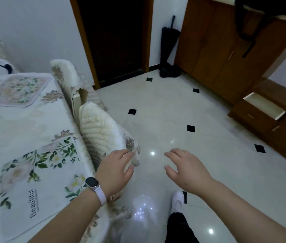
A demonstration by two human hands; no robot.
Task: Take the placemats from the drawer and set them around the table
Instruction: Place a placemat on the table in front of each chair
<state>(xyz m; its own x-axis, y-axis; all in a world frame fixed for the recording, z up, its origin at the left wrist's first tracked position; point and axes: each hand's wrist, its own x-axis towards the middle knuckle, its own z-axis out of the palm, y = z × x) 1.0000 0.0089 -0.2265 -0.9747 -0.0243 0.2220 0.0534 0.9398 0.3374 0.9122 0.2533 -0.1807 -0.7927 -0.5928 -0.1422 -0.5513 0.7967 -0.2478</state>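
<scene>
1. The table (21,120), covered in a white cloth with a flower print, fills the left of the view and serves as the landmark.
2. A rectangular floral placemat (38,172) printed with the word "Beautiful" lies flat on the table's near end, close to its right edge.
3. A second floral placemat (18,90) with a pink border lies flat at the table's far end.
4. A cream quilted chair back (102,132) stands against the table's right edge.
5. The left hand (116,171), a smartwatch with a pale strap (94,187) on its wrist, hovers just right of the table, fingers loosely spread and empty, by the chair's corner.
6. The right hand (187,171) hangs further right, over the glossy white tiled floor (165,120), fingers relaxed, holding nothing.
7. Well right of the table, a brown wooden drawer (265,106) stands pulled open.
</scene>
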